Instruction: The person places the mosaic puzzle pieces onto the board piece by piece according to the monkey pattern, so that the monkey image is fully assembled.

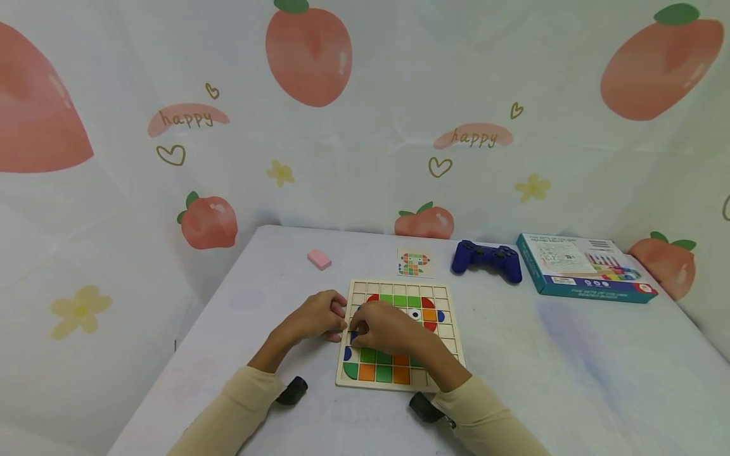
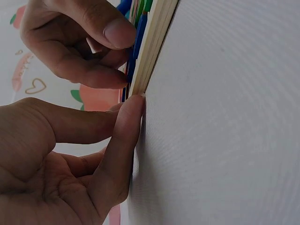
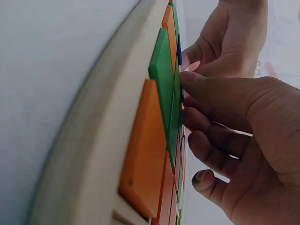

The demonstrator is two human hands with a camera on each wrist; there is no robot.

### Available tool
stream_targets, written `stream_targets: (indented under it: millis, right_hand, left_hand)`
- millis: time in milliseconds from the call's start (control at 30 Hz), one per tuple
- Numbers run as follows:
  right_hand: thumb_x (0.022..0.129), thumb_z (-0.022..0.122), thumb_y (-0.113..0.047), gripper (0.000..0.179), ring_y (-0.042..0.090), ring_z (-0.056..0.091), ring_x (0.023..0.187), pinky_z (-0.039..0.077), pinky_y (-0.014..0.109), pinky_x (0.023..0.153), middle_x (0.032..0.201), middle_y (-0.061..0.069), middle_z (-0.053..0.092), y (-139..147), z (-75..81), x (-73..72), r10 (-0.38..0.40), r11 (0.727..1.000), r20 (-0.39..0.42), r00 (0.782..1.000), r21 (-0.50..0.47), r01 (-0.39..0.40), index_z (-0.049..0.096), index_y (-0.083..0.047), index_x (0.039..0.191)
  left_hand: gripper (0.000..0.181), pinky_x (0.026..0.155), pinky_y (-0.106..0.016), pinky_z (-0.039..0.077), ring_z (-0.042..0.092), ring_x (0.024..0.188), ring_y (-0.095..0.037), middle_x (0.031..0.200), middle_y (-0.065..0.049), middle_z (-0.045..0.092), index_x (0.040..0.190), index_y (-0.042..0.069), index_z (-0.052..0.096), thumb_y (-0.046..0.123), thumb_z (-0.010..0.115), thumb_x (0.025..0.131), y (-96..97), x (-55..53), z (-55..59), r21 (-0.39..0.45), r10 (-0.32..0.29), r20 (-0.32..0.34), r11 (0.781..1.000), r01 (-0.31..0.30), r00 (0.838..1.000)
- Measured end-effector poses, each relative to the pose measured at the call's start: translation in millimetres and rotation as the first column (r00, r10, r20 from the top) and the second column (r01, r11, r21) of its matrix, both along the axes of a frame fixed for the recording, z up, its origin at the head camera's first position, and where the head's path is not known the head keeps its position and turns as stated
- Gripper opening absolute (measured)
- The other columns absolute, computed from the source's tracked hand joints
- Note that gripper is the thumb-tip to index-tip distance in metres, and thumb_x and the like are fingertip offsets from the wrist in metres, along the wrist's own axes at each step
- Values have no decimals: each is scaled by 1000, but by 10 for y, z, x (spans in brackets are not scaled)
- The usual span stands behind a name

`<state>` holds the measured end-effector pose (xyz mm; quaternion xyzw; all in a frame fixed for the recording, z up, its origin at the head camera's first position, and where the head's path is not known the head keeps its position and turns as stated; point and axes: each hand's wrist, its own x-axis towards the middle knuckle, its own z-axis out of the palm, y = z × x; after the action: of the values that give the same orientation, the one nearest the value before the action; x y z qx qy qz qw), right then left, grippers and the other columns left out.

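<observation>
A square wooden grid board [image 1: 393,387] lies on the table, partly filled with green, orange, red and blue tiles and a round eye piece. At the board's left edge, my left hand [image 1: 317,315] holds the rim with thumb and finger, seen closely in the left wrist view. My right hand [image 1: 388,326] reaches over the board and pinches a blue piece [image 2: 139,40] between thumb and finger at the left column. The right hand hides several middle cells. In the right wrist view, an orange tile [image 3: 143,154] and a green tile [image 3: 161,79] sit near the board's rim.
Behind the board lies a small pattern card [image 1: 415,263]. A pink block [image 1: 319,259] is at the back left. A blue game controller [image 1: 486,260] and a flat box [image 1: 584,266] lie at the back right. A printed curtain [image 1: 365,139] hangs behind the table.
</observation>
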<state>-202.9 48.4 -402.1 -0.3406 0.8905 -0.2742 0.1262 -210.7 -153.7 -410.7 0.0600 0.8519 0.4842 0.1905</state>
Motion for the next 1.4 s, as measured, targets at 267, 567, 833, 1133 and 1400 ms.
stream_targets:
  millis: [267,567,833,1133,1400]
  right_hand:
    - [94,80,-13,25,10,58,85,54,20,78,87,-7,65,0,-4,27,9,996,68,998,-86,-3,79,-8,119]
    - [96,76,-11,23,8,61,88,56,21,84,94,-8,69,73,-28,31,14,993,73,997,-121,-5,78,-10,119]
    - [99,73,-13,15,13,60,92,56,28,83,97,-10,68,482,43,27,-84,993,41,996,-84,87,77,-14,113]
    - [98,74,-14,14,14,58,90,54,28,78,94,-6,66,1306,6,107,-242,969,-15,970,-56,241,77,-11,110]
    - [95,74,-12,19,14,59,88,54,24,71,96,-4,70,2080,17,213,-366,929,-58,929,34,368,77,-7,113]
  left_hand:
    - [43,69,-28,64,66,73,-18,105,-12,63,133,-6,58,-3,68,91,4,-4,7,-22,-10,-6,1000,9,1000]
    - [42,68,-29,65,66,74,-18,105,-13,62,132,-7,59,-4,68,91,9,-16,-10,1,-9,-4,1000,9,1000]
    - [42,69,-29,65,65,76,-18,105,-12,61,133,-5,59,-4,72,93,34,5,14,-23,-7,-10,1000,6,1000]
    - [41,69,-27,63,63,76,-17,104,-11,61,133,-5,59,-4,71,94,50,31,7,-68,-8,-48,998,5,999]
    - [39,69,-26,58,62,71,-16,100,-9,63,131,-7,60,-3,71,94,83,56,24,-139,-24,-103,990,9,994]
